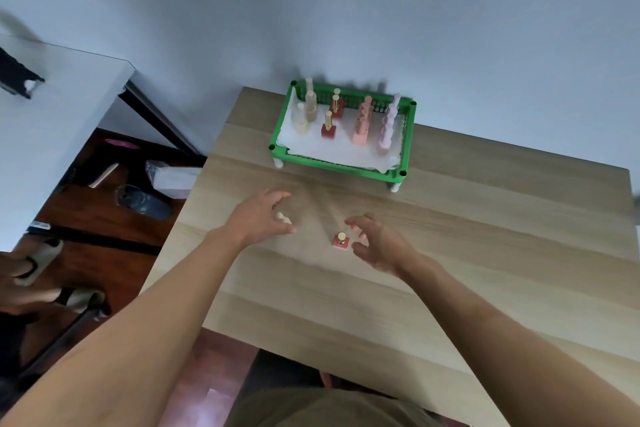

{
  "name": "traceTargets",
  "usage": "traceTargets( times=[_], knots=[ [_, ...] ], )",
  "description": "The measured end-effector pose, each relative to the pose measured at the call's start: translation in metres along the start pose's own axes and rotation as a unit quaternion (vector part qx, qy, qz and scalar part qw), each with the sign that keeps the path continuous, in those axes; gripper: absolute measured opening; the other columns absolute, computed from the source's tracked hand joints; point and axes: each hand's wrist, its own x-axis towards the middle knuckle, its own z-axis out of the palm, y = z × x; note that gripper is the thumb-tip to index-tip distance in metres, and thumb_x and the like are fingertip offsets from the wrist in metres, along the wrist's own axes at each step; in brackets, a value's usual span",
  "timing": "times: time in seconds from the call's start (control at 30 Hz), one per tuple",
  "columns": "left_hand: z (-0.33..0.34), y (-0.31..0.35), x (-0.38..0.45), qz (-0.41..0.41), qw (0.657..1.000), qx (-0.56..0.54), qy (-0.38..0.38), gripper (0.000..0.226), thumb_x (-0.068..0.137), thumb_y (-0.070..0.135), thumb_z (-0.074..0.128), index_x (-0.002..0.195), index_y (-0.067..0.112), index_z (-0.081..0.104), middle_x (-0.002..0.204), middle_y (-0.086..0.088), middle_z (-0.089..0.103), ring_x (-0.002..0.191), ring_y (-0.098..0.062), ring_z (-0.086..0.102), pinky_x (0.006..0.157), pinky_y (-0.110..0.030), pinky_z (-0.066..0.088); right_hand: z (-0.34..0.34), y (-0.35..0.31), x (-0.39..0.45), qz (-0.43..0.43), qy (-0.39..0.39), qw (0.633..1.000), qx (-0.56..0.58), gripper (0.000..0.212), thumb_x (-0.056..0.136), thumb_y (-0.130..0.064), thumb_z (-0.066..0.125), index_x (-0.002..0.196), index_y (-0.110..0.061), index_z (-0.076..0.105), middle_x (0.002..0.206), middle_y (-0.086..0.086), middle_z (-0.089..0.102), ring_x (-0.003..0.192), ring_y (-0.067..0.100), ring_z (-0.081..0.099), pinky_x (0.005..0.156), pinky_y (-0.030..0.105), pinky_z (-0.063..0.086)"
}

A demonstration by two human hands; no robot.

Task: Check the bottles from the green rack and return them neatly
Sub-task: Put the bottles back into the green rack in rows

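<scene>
red bottle (340,241) standing upright on the worktop (485,218), well short of the green rack (341,165) at the far edge, with right hand (375,246) just beside it, fingers spread and gripping nothing. left hand (258,218) loosely curled around something small and pale, too blurred to name. best to pinch low on the red body, lift straight, keep upright, set beside the other red bottles (330,118).

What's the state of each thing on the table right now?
green rack: upright on the table, lined with white paper, holding upright bottles
red bottle: upright on the table, capped, untouched
cream bottle: under the left hand
right hand: fingers loosely curled, empty
</scene>
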Motion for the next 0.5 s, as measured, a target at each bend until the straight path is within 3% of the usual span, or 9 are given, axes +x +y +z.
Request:
traceTargets(
  times=[0.2,0.37,0.5],
  knots=[
    [0.007,-0.012,0.01,0.041,0.998,0.031,-0.035,0.077,0.069,0.041,0.082,0.139,0.034,0.05,0.125,0.009,0.06,0.113,-0.014,0.057,0.09,-0.03,0.045,0.024,-0.006,0.003,0.038,0.004,0.999,0.002,0.062,0.085,-0.029,0.074,0.141,-0.022,0.049,0.134,0.004,0.053,0.116,0.024,0.059,0.098,0.038,0.05],
    [0.014,-0.022,0.017,0.071,0.995,0.012,-0.062,0.078,0.068,0.038,0.082,0.138,0.032,0.05,0.123,0.012,0.06,0.111,-0.012,0.057,0.093,-0.032,0.046,0.04,-0.015,0.006,0.068,0.046,0.996,0.016,0.057,0.082,-0.03,0.076,0.134,-0.022,0.052,0.126,0.003,0.054,0.11,0.025,0.058,0.09,0.039,0.052],
    [0.018,-0.031,0.022,0.105,0.993,0.018,-0.048,0.062,0.071,0.028,0.079,0.128,0.028,0.056,0.12,0.01,0.058,0.111,-0.014,0.056,0.09,-0.03,0.046,0.05,-0.023,0.008,0.094,0.083,0.992,0.014,0.051,0.083,-0.026,0.075,0.13,-0.021,0.055,0.123,0.004,0.055,0.109,0.027,0.058,0.087,0.037,0.052]
  ],
)
